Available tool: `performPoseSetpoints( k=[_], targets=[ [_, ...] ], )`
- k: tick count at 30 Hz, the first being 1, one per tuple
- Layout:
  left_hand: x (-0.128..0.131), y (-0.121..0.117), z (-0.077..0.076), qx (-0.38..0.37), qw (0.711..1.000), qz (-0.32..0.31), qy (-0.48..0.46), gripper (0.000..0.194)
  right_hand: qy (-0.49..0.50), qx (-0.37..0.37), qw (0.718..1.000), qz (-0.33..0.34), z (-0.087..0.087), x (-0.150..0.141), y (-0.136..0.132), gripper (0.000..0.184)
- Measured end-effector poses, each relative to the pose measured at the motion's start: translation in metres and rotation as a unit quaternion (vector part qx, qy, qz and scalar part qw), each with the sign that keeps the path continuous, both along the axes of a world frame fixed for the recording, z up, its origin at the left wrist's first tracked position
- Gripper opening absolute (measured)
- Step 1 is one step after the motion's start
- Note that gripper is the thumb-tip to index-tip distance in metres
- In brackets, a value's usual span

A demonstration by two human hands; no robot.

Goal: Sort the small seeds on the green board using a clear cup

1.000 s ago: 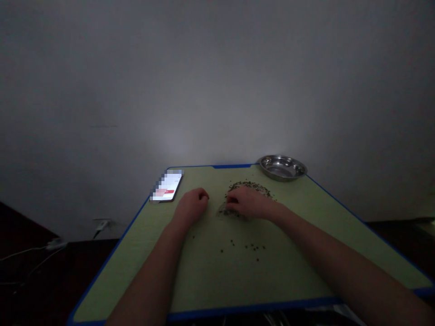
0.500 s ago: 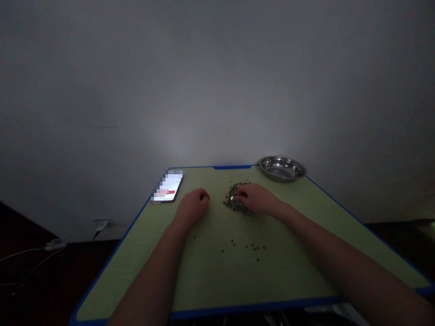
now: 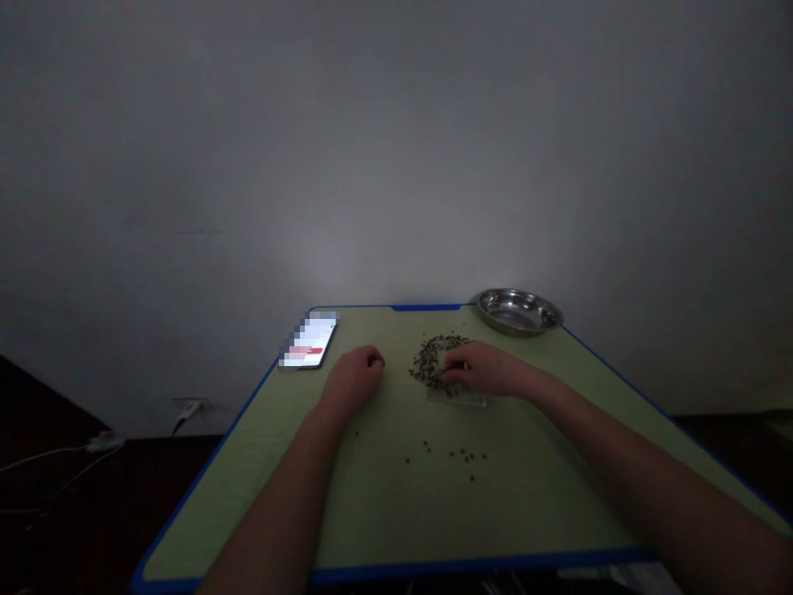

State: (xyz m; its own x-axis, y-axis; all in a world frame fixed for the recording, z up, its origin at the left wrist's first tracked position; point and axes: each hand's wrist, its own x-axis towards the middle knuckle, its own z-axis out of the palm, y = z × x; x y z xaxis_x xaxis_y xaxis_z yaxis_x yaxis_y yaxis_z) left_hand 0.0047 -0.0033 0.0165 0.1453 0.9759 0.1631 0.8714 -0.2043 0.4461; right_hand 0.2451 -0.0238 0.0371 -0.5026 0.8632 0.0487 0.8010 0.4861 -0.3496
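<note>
My right hand (image 3: 486, 368) is closed on a clear, flat-edged plastic piece (image 3: 462, 400), perhaps a small box or lid; its full shape is hidden under the fingers. It sits at the near right side of a loose heap of small dark beans or seeds (image 3: 426, 360). A curled left hand (image 3: 356, 377) rests on the table left of the heap, apart from it, with nothing visible in its fingers. Several stray seeds (image 3: 467, 455) lie scattered nearer to me.
A shiny steel bowl (image 3: 519, 314) stands at the table's back right corner. Toward the back left lies a phone (image 3: 313, 343) with its screen lit. The pale green table (image 3: 372, 504) has a blue edge and meets a grey wall (image 3: 396, 165). Cables (image 3: 80, 453) hang at the left.
My right hand has moved to the right with the clear plastic piece, from the left side of the heap to its near right. The seeds have shifted; my left hand stays put.
</note>
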Motion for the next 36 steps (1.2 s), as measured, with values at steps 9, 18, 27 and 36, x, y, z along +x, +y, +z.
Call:
performPoseSetpoints(
  k=[9, 18, 27, 36],
  targets=[
    [-0.003, 0.002, -0.001, 0.03, 0.999, 0.004, -0.035, 0.025, 0.018, 0.029, 0.999, -0.032, 0.004, -0.031, 0.011, 0.018],
    [-0.005, 0.001, 0.003, 0.033, 0.999, 0.025, -0.024, 0.026, 0.036, 0.055, 0.987, -0.148, -0.005, -0.051, 0.023, 0.017],
    [-0.012, -0.002, 0.011, 0.131, 0.981, 0.133, -0.057, 0.024, 0.166, -0.105, 0.972, -0.127, 0.005, -0.075, -0.005, 0.013],
    [-0.023, 0.0, 0.015, 0.206, 0.948, 0.228, -0.084, 0.026, 0.217, -0.008, 0.976, -0.024, -0.005, -0.137, -0.04, 0.02]
  ],
)
